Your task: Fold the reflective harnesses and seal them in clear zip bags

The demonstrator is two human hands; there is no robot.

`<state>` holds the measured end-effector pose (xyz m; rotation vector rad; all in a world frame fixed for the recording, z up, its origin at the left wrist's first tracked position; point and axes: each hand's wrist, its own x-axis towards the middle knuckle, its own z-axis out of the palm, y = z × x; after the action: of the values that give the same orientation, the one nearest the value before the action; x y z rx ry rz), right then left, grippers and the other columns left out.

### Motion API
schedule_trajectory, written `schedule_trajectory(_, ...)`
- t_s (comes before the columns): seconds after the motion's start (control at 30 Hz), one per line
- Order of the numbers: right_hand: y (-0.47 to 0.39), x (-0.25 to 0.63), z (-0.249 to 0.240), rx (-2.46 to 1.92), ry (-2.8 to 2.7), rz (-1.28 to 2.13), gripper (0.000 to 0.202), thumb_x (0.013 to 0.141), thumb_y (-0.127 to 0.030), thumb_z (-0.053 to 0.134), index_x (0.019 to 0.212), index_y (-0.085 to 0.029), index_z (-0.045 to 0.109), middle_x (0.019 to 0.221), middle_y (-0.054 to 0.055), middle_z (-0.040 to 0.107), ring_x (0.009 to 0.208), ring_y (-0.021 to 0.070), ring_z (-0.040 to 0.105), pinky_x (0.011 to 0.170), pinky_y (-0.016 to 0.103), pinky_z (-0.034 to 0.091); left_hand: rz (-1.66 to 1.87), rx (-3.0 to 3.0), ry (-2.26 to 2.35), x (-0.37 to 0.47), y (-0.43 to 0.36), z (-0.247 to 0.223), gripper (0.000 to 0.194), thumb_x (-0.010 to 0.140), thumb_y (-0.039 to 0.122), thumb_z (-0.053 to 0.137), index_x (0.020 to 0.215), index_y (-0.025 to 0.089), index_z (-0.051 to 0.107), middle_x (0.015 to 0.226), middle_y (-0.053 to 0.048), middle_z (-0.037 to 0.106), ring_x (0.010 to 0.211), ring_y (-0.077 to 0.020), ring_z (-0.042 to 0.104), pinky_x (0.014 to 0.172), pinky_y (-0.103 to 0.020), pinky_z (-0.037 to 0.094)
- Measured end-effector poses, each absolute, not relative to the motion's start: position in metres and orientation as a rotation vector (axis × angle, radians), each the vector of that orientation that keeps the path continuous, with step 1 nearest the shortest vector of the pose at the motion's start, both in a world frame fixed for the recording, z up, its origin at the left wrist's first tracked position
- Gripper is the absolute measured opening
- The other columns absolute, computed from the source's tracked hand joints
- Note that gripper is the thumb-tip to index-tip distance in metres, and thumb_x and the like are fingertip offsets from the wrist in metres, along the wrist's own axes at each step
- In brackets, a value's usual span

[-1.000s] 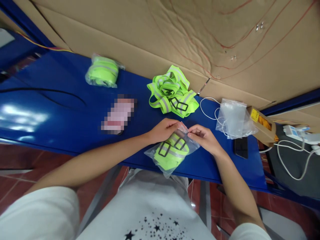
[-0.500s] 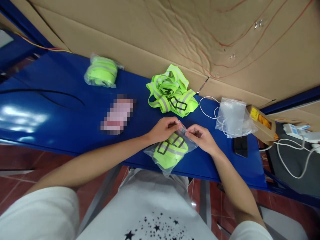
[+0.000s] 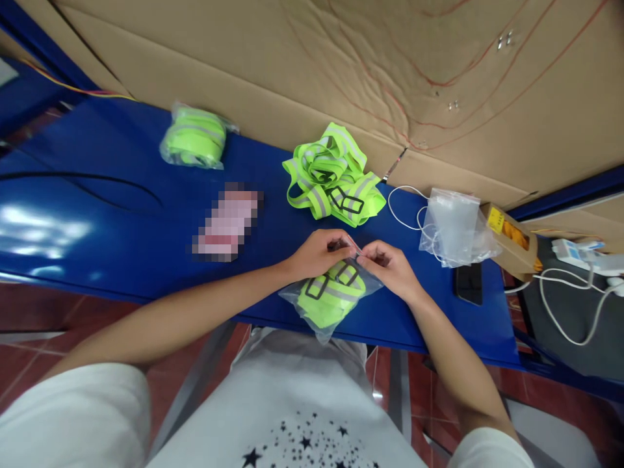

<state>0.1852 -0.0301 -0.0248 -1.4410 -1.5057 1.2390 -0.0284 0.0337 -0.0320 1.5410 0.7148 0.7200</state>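
Note:
A clear plastic bag [image 3: 322, 330] with a folded neon-yellow reflective strap [image 3: 329, 302] inside lies at the table's front edge. Black buckles show through the plastic. My left hand [image 3: 325, 252] pinches the bag's top edge from the left. My right hand [image 3: 389, 265] pinches the same edge close beside it, the fingertips almost touching. Just beyond my hands lies a loose heap of neon straps [image 3: 336, 175] with black buckles.
On the blue table [image 3: 121, 240] are a bagged neon strap [image 3: 195, 138], a blurred pink item [image 3: 228, 224], empty clear bags [image 3: 451, 224], a cardboard box [image 3: 511, 250], a dark phone [image 3: 468, 285] and a white cable. A cardboard panel stands behind.
Both hands keep their pinch on the bag's top edge; my right hand has shifted slightly left, and the fingertips are closer together.

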Motion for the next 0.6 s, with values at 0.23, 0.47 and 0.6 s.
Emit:
schedule_trajectory(0.23,-0.032,0.184,-0.022,-1.418,-1.562,1.204,0.031,0.091,-0.053,0.073,0.095,-0.022,0.072,0.079,0.001,0.069,0.068,0.0141,0.058,0.064,0.028,0.043,0.644,1.495,0.673,-0.028,0.037,-0.03,0.031,0.087,0.044,0.074,0.093,0.014,0.076,0.083,-0.005,0.074,0.074,-0.0148,0.065,0.068,-0.025,0.047)
schedule_trajectory(0.47,-0.031,0.19,-0.017,-1.443,-1.595,1.235,0.033,0.091,-0.053,0.072,0.097,-0.021,0.072,0.081,0.002,0.07,0.068,0.014,0.059,0.063,0.027,0.044,0.71,1.545,0.761,-0.029,0.034,-0.03,0.024,0.085,0.039,0.074,0.088,0.015,0.076,0.076,-0.002,0.071,0.068,-0.012,0.06,0.063,-0.023,0.043)
schedule_trajectory(0.6,-0.031,0.195,-0.014,-1.461,-1.652,1.245,0.03,0.092,-0.049,0.071,0.094,-0.02,0.072,0.083,0.002,0.07,0.068,0.0128,0.058,0.064,0.026,0.045,0.66,1.494,0.755,-0.029,0.034,-0.027,0.023,0.083,0.037,0.076,0.089,0.015,0.076,0.079,-0.002,0.073,0.07,-0.0127,0.063,0.065,-0.022,0.044)
